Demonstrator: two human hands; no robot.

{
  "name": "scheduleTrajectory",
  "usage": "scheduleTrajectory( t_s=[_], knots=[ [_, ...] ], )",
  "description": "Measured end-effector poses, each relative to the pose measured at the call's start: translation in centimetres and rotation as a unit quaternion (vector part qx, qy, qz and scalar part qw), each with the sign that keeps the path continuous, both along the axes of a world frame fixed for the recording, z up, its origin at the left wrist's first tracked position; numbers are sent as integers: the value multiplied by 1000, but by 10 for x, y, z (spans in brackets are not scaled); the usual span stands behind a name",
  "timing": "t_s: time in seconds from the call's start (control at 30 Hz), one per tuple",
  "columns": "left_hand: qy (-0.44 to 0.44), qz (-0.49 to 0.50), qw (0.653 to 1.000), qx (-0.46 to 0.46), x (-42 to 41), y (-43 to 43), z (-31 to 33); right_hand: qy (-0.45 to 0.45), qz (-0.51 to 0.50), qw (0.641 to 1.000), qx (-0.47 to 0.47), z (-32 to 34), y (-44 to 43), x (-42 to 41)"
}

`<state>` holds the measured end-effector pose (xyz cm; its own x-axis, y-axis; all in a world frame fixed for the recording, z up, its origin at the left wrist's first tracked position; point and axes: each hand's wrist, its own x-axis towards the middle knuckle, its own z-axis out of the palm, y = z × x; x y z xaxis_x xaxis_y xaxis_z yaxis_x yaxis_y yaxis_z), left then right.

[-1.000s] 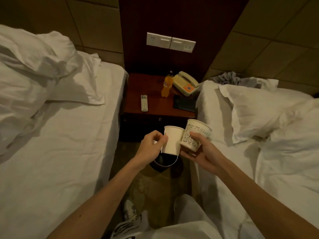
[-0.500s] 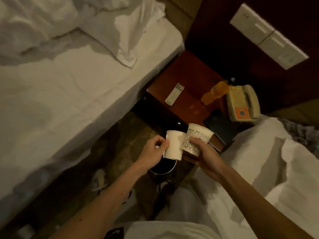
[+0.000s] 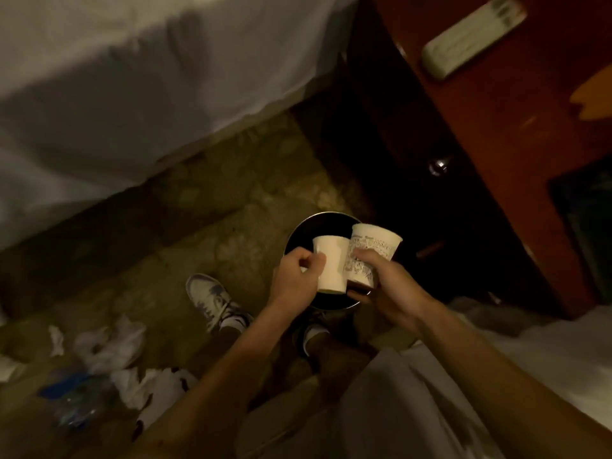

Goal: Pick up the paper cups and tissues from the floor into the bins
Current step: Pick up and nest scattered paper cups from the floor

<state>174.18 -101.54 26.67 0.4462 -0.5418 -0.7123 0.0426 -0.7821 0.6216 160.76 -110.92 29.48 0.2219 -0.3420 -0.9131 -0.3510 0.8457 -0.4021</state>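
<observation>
A: What big things do we have around the bin (image 3: pixel 299 228)?
B: A white-sheeted bed (image 3: pixel 132 77) fills everything up-left of the bin. A reddish wood nightstand (image 3: pixel 503 134) stands up-right of it, dark front facing the bin. The patterned floor (image 3: pixel 231 207) carries the bin and runs off to its left along the bed edge.

A: The bin itself?
B: Round, pale rim, standing upright. The inside is too dark for us to tell what's in it.

A: Litter?
B: Crumpled tissues (image 3: pixel 109 342) lie on the floor well left of the bin, on our side of it. There's a blurred blue thing (image 3: pixel 63 389) among them, and we can't tell what it is. One sneaker (image 3: pixel 208 299) is near the bin's left, toe pointing away from us.

A: Hands?
B: Both are over the bin's near rim. The left hand (image 3: pixel 294 279) pinches the plain cup (image 3: pixel 331 266) between thumb and curled fingers, low on its side. The right hand (image 3: pixel 387 286) has fingers wrapped round the lower half of the printed cup (image 3: pixel 372 248), thumb underneath.

A: Where do the cups sit?
B: Side by side above the bin's mouth, walls touching, mouths tilted away from us. The plain one is on the left, the printed one on the right, reaching past the bin's far-right rim in our view. Neither is inside the bin.

A: Small stuff?
B: A pale remote (image 3: pixel 470 38) lies on the nightstand top, far up-right of the bin. A shiny knob (image 3: pixel 438 165) shows on the dark front, between remote and bin.
</observation>
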Motion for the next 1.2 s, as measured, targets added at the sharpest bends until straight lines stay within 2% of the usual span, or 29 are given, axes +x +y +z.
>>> scheduleTrajectory(
  t_s=[0.2,0.33,0.5,0.6,0.73,0.83,0.93,1.03,1.13,1.2],
  knots=[
    [-31,-48,998,-18,-20,9,-76,-19,88,993,-76,-72,8,-27],
    [-18,-22,999,-36,-34,15,-96,-16,137,983,-125,-86,15,-41],
    [-45,-7,999,-15,-48,6,-104,25,139,980,-143,-92,22,-60],
    [-32,-25,999,20,-49,3,-110,51,148,978,-139,-97,26,-67],
    [1,-72,997,27,-37,-4,-125,80,202,960,-178,-116,23,-56],
    [-33,-104,994,24,-26,-7,-134,135,250,935,-212,-134,18,-41],
    [-22,-85,996,14,-15,-1,-132,206,300,901,-235,-137,18,-32],
    [9,-74,997,-2,1,7,-113,198,325,894,-238,-120,18,-30],
    [-31,-105,993,-39,26,21,-71,149,352,883,-273,-76,25,-12],
    [-99,-133,984,-66,49,35,-28,119,383,847,-349,-38,39,12]
  ],
)
